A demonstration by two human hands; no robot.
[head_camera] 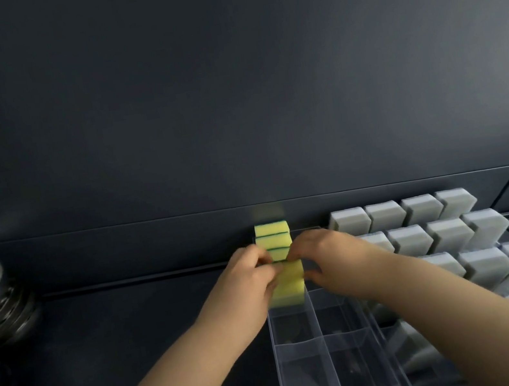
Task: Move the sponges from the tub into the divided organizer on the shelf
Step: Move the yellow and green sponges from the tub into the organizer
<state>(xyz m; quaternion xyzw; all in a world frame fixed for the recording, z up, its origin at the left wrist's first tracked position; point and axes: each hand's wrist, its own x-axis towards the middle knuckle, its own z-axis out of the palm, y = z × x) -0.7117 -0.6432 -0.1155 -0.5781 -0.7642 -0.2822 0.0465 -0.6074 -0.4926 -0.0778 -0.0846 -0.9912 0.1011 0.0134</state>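
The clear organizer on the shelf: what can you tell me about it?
The clear organizer looks like thin transparent plastic, a long tray split by see-through walls into two columns of compartments. It lies flat on the dark shelf, running toward the back wall. The near compartments look empty. At its far left end stand yellow sponges; the left hand and right hand grip another yellow sponge there. Grey sponges sit to its right.

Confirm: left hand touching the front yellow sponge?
Touching. Head view: the left hand has its fingers curled onto the left side of the front yellow sponge, no gap showing.
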